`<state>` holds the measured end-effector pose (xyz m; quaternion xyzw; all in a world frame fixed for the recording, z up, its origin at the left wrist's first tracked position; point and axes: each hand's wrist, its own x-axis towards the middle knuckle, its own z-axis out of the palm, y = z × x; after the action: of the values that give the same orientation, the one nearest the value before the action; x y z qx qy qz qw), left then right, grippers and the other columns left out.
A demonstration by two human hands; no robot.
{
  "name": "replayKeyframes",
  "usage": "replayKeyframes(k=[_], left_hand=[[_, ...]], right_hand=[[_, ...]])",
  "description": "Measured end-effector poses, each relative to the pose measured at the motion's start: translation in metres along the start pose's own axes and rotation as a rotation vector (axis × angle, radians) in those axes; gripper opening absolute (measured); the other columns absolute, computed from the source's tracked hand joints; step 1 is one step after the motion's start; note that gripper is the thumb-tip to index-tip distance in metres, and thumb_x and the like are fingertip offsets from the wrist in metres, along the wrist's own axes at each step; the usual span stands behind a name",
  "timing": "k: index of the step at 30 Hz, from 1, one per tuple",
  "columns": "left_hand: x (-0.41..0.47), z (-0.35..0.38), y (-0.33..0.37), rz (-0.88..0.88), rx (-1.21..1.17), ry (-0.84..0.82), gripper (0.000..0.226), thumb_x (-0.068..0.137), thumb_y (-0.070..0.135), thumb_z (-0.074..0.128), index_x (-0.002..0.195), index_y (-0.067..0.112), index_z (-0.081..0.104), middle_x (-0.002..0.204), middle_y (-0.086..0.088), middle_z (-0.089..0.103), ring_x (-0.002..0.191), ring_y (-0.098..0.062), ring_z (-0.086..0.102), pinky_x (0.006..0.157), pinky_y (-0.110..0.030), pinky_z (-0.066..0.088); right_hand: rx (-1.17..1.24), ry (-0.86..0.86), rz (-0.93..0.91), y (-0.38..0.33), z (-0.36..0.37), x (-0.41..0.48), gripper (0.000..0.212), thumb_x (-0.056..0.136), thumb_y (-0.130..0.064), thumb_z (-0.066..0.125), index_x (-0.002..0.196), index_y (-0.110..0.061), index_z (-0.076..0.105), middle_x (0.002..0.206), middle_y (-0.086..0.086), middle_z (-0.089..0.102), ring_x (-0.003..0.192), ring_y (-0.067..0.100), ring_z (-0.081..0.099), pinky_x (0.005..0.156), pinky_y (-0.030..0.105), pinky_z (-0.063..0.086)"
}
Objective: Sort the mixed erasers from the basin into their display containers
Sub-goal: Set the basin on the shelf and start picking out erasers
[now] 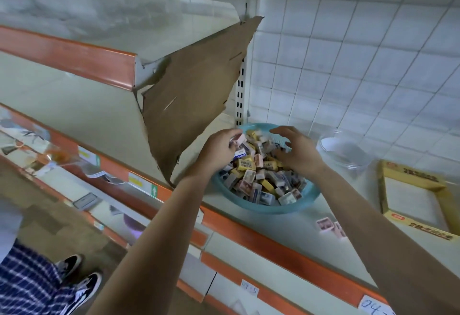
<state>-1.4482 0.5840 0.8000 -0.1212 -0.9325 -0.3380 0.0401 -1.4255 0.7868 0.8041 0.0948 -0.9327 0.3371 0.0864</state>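
Observation:
A turquoise basin (263, 208) sits on the shelf, heaped with several small boxed erasers (258, 180) in yellow, pink, blue and grey. My left hand (219, 149) is over the basin's left rim and holds a pink eraser (239, 138) between thumb and fingers. Above the pile on the right side, my right hand (296, 152) hovers with fingers spread and loosely curved, holding nothing. A clear round container (344, 151) stands right of the basin. Further right lies a yellow display box (413, 199). Two pink erasers (329, 225) lie on the shelf in front of the basin.
A torn brown cardboard sheet (189, 100) leans against the shelf upright just left of the basin. Orange shelf edges (271, 242) run along the front. White tiled wall (361, 53) is behind. Another person's checked trousers and black shoes (82, 282) stand at lower left.

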Motion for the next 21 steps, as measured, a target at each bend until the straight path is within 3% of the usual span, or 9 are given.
replayKeyframes(k=[5,9,12,17,21], left_hand=[[0.000,0.003,-0.005,0.017,-0.056,0.051,0.044,0.091,0.001,0.051,0.132,0.015,0.054,0.131,-0.005,0.056,0.117,-0.019,0.052,0.101,-0.030,0.042],[0.001,0.005,-0.008,0.031,-0.042,0.076,0.043,0.090,0.005,0.056,0.132,0.013,0.053,0.131,-0.007,0.053,0.117,-0.020,0.050,0.100,-0.030,0.041],[0.001,0.006,-0.009,0.029,-0.058,0.106,0.042,0.090,0.010,0.058,0.132,0.013,0.053,0.130,-0.006,0.054,0.116,-0.019,0.051,0.097,-0.027,0.041],[0.000,0.006,-0.009,0.010,-0.093,0.123,0.039,0.090,0.014,0.061,0.128,0.016,0.055,0.127,-0.003,0.056,0.112,-0.017,0.054,0.092,-0.027,0.046],[-0.002,0.005,-0.008,-0.004,-0.138,0.127,0.034,0.090,0.014,0.061,0.124,0.017,0.055,0.119,0.000,0.060,0.097,-0.008,0.055,0.073,-0.005,0.041]], right_hand=[[-0.126,-0.082,-0.019,0.009,0.009,0.007,0.050,0.084,-0.012,0.064,0.133,-0.018,0.051,0.135,0.000,0.051,0.113,0.020,0.055,0.091,0.017,0.035],[-0.120,-0.063,-0.009,0.013,0.012,0.007,0.047,0.084,-0.012,0.065,0.129,-0.015,0.055,0.122,0.004,0.053,0.095,0.017,0.056,0.080,0.011,0.032],[-0.122,-0.052,0.011,0.014,0.014,0.007,0.039,0.086,-0.012,0.064,0.125,-0.013,0.059,0.108,0.002,0.050,0.078,0.011,0.049,0.074,0.010,0.029],[-0.093,-0.047,0.020,0.013,0.013,0.006,0.032,0.087,-0.017,0.064,0.119,-0.014,0.062,0.115,0.002,0.053,0.083,0.009,0.049,0.078,0.012,0.033],[-0.051,-0.001,0.041,0.010,0.011,0.004,0.027,0.087,-0.024,0.063,0.114,-0.017,0.061,0.105,-0.004,0.059,0.077,0.008,0.054,0.063,0.011,0.036]])
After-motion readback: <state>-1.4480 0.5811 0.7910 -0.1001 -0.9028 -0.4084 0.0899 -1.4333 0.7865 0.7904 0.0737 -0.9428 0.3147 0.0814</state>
